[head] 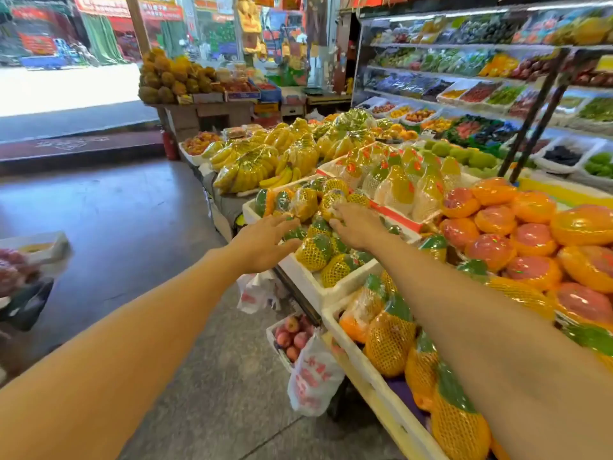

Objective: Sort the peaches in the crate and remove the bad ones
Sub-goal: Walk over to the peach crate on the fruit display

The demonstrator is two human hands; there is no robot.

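Note:
A white foam crate [300, 272] on the stall holds several fruits in yellow net and green wrap. My left hand [265, 242] hovers over the crate's left side with fingers spread and holds nothing. My right hand [353, 225] reaches further in, and its fingertips curl onto a film-wrapped netted fruit [331, 199] at the crate's middle. Low under the stall, a small white box of reddish round fruit [293, 336], possibly the peaches, sits apart from both hands and is partly hidden by a plastic bag [313, 376].
Orange wrapped halved fruits [530, 240] pile up on the right, and bananas [258, 164] and pomelos [398, 180] lie behind the crate. A nearer foam crate [351, 343] holds more netted fruit. Refrigerated shelves [481, 78] line the right. Grey floor [132, 227] opens to the left.

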